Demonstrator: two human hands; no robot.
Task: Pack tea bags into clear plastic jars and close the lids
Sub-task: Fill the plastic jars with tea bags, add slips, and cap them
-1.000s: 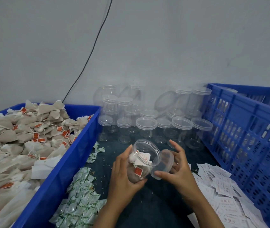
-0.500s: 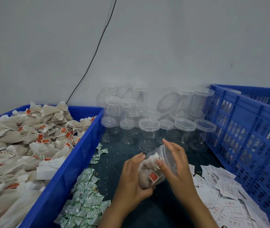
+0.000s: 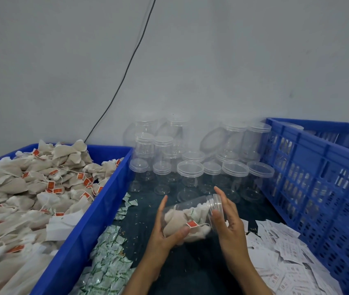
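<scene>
On my far left the blue bin (image 3: pixel 88 211) holds the heap of loose tea bags (image 3: pixel 31 188), close enough that I can reach in without leaning. Just beside its wall, small green-printed sachets (image 3: pixel 109 258) lie scattered on the dark table (image 3: pixel 190 271).

In the middle, my left hand (image 3: pixel 165 228) grips the base end of the filled jar (image 3: pixel 190 216), which lies tilted on its side above the table, mouth toward the right. My thumb curls under it and the fingers wrap over the far side, I judge so that the body cannot turn while the lid goes on. Tea bags and one orange tag show through the clear wall.

My right hand (image 3: pixel 226 218) cups the lid (image 3: pixel 217 206) at the jar's mouth, fingers curled round its rim; whether the thread has fully seated I cannot tell.

Behind stand empty lidded jars (image 3: pixel 190 171) in rows against the wall. Right of my hands white paper slips (image 3: pixel 286 252) are strewn, and furthest right a blue slatted crate (image 3: pixel 318 177) sits, probably for finished jars.
</scene>
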